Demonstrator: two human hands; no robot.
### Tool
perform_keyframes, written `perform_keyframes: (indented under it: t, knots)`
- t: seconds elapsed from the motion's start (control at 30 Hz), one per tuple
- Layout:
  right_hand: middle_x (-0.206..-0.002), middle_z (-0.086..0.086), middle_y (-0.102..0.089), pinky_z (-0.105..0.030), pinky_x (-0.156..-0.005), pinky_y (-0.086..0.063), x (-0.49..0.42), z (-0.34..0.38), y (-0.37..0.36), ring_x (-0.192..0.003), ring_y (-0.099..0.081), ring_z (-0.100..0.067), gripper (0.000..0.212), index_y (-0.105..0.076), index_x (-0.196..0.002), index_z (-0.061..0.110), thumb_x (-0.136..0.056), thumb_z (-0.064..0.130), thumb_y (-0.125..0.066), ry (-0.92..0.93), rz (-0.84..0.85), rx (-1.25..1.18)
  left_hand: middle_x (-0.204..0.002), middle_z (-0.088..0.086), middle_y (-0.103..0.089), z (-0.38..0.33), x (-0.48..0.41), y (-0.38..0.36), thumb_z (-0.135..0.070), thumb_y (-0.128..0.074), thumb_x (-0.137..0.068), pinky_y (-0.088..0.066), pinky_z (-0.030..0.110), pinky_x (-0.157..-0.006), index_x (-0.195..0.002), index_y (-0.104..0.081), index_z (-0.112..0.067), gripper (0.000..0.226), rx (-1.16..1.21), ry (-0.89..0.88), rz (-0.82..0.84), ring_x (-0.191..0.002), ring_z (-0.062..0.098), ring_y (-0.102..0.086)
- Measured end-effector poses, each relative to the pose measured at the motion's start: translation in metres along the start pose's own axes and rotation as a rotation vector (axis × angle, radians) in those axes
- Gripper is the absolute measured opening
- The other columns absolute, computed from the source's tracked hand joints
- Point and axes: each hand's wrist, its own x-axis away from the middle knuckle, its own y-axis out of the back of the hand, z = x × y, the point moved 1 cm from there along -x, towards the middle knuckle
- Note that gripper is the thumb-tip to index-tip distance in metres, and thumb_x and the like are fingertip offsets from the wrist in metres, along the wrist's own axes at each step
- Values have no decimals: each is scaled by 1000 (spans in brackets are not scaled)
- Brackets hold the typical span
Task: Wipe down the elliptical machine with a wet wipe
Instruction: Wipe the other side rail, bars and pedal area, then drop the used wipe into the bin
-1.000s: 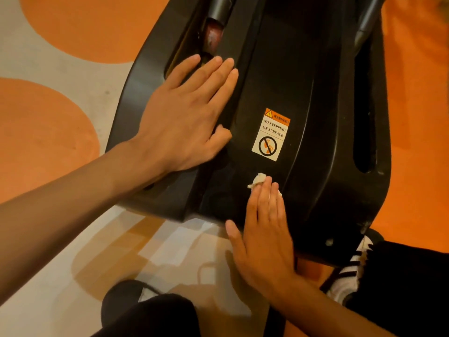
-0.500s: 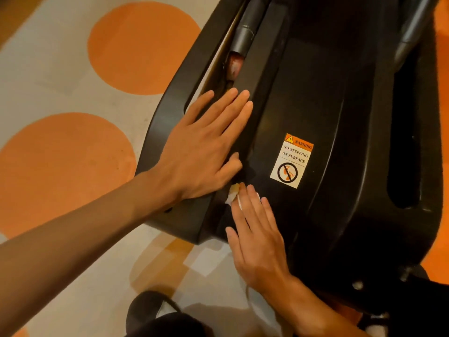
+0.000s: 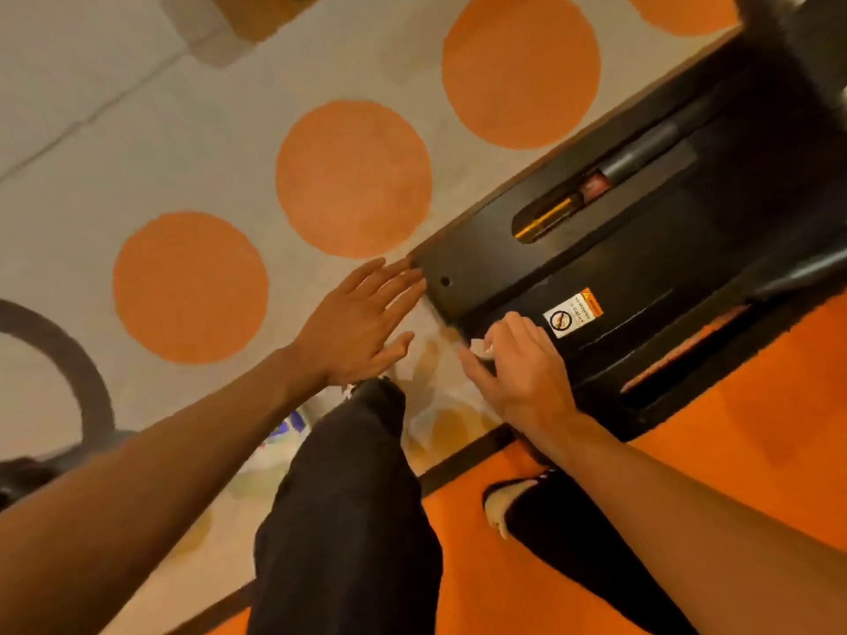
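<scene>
head | your left hand is lying released, fingers straight, tips touching the elliptical machine at its corner | your right hand is grasping the wet wipe, holding it on the machine's end edge, near the warning sticker

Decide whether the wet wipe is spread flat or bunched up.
Bunched: the wet wipe shows as a small crumpled wad under the right hand.

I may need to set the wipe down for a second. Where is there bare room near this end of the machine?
Free: the spotted floor beyond the left hand, along the far edge of the machine, and the orange floor right of the right hand. Crowded: between the hands, where the wipe, the machine's corner and a knee meet.
</scene>
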Motion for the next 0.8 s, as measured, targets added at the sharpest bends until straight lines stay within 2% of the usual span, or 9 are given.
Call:
perform_keyframes:
  t: [0.1, 0.17, 0.2, 0.33, 0.43, 0.5, 0.63, 0.7, 0.8]
  knots:
    - [-83, -3, -48, -29, -61, -40, -6, 73, 87, -75, -48, -18, 37, -57, -83, 10, -96, 45, -61, 89, 205, 63, -142, 22, -62, -25, 77, 66, -46, -33, -102, -38, 54, -118, -139, -62, -1, 65, 104, 236, 33, -134, 41, -56]
    - [-88, -1, -49, -26, -63, -40, -15, 125, 140, -80, -51, -17, 38, -59, -89, 12, -93, 50, -61, 76, 390, 169, -138, 21, -65, -44, 126, 115, -47, -31, -102, -39, 54, -117, -136, -64, -3, 65, 185, 397, 13, -132, 40, -58]
    - [-90, -2, -51, -25, -64, -40, -21, 151, 164, -81, -52, -17, 40, -59, -90, 12, -91, 51, -60, 95, 421, 206, -137, 20, -65, -53, 150, 141, -48, -30, -102, -38, 53, -117, -136, -65, -4, 66, 234, 488, -4, -132, 40, -58]
    - [-96, -7, -57, -27, -67, -43, -54, 254, 240, -88, -56, -21, 42, -61, -91, 9, -92, 51, -61, 167, 484, 262, -133, 18, -67, -74, 244, 228, -48, -32, -102, -33, 49, -112, -132, -68, -5, 63, 397, 822, -108, -126, 40, -59]
    - [-97, -11, -59, -38, -68, -50, -78, 321, 274, -93, -59, -28, 43, -62, -94, 6, -91, 49, -66, 217, 492, 325, -130, 14, -67, -74, 306, 283, -49, -33, -102, -40, 48, -107, -129, -68, -7, 61, 468, 947, -146, -122, 36, -60]
    - [-96, -12, -60, -37, -64, -46, -97, 361, 287, -94, -59, -32, 44, -62, -94, 4, -90, 47, -68, 244, 464, 327, -128, 14, -68, -70, 338, 308, -48, -34, -102, -44, 49, -104, -127, -69, -7, 60, 469, 1001, -191, -118, 35, -61]
    - [-107, -11, -61, -37, -70, -45, -142, 437, 302, -102, -58, -32, 47, -64, -105, 5, -94, 50, -63, 241, 464, 343, -119, 15, -72, -55, 373, 334, -47, -37, -101, -51, 49, -97, -119, -72, -5, 58, 474, 1121, -261, -108, 36, -67]
    - [-109, -9, -60, -38, -71, -46, -164, 474, 302, -103, -57, -30, 48, -63, -106, 7, -95, 53, -60, 311, 490, 399, -115, 15, -73, -43, 383, 342, -48, -38, -100, -53, 48, -94, -116, -74, -6, 58, 476, 1224, -316, -104, 36, -68]
    - [-106, -4, -57, -34, -68, -40, -196, 524, 293, -100, -58, -27, 49, -60, -106, 11, -96, 58, -56, 390, 541, 456, -111, 12, -73, -22, 396, 343, -50, -37, -99, -53, 48, -91, -113, -74, -8, 58, 525, 1401, -385, -100, 35, -69]
